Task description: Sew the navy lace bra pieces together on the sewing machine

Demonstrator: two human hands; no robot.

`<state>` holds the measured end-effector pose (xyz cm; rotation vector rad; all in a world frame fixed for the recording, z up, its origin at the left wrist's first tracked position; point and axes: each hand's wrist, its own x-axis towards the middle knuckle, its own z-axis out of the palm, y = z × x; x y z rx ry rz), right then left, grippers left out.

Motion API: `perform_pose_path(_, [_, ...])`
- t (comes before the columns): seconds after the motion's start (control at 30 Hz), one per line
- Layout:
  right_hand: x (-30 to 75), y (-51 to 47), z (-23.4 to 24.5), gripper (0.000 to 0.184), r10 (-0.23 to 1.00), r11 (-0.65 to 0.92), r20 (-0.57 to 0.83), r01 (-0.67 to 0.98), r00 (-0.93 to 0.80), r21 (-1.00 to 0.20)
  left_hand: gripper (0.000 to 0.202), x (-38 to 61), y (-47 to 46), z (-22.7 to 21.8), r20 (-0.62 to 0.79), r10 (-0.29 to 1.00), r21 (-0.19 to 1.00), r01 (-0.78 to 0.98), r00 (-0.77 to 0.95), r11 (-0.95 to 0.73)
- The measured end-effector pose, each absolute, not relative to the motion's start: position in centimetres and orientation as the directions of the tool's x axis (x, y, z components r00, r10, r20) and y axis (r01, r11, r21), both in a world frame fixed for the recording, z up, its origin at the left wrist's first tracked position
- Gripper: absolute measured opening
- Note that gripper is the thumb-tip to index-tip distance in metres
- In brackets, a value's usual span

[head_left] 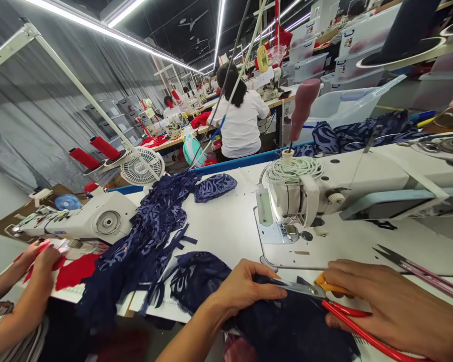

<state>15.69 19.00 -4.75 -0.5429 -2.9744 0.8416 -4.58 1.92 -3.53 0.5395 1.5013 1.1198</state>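
Observation:
Navy patterned fabric [200, 281] lies along the table's near edge, and a darker part of it hangs below my hands. My left hand [245, 286] pinches this fabric between thumb and fingers. Beside the left thumb are the blades of a pair of scissors [304, 288], lying across the cloth. Their red handles are in my right hand [396, 306], with something yellow-orange under its fingers. The blade tips are partly hidden by my left hand and the fabric.
Ahead stands a sewing machine [290, 201]. Pink-handled scissors [419, 269] rest to the right. Navy fabric pieces [147, 241] are heaped at left, beside another machine [109, 216]. A co-worker's hands [43, 259] handle red fabric there. A person in white [241, 125] sits beyond.

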Motion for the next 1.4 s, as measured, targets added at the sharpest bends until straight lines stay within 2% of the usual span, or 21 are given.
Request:
perform_pose_path(0.1, [15.9,19.2,-5.3,0.044,0.269,0.808,-0.2,0.333,-0.942,-0.486,0.052,-4.8,1.9,-3.5,-0.542,0.8,0.836,-0.257,-0.257,0.484])
perform_pose_path(0.23, [16.2,19.4,-5.7,0.053,0.3,0.804,-0.268,0.394,-0.916,-0.446,0.054,-5.0,1.9,-3.8,-0.531,0.809,0.842,-0.269,-0.252,0.468])
perform_pose_path(0.5, [15.5,18.9,-4.4,0.051,0.237,0.814,-0.238,0.326,-0.942,-0.48,0.047,-5.1,2.1,-4.5,-0.453,0.866,0.887,-0.203,-0.213,0.414])
perform_pose_path(0.6, [15.4,18.9,-5.0,0.048,0.214,0.829,-0.189,0.28,-0.958,-0.484,0.048,-5.0,2.0,-4.5,-0.474,0.856,0.878,-0.188,-0.207,0.44])
perform_pose_path(0.77, [16.2,19.6,-6.7,0.052,0.267,0.827,-0.117,0.29,-0.957,-0.483,0.052,-5.2,2.1,-4.5,-0.509,0.834,0.859,-0.186,-0.21,0.477])
perform_pose_path(1.0, [17.2,19.5,-6.0,0.044,0.328,0.797,-0.229,0.399,-0.916,-0.453,0.051,-5.5,2.1,-4.9,-0.44,0.866,0.897,-0.159,-0.24,0.412])
perform_pose_path(1.27, [16.6,18.9,-4.8,0.039,0.261,0.748,-0.31,0.395,-0.914,-0.534,0.05,-5.3,2.1,-4.9,-0.414,0.867,0.91,-0.132,-0.279,0.392])
perform_pose_path(1.4, [16.9,19.1,-5.7,0.039,0.19,0.731,-0.26,0.313,-0.947,-0.606,0.051,-5.3,2.1,-4.6,-0.422,0.862,0.906,-0.12,-0.281,0.405])
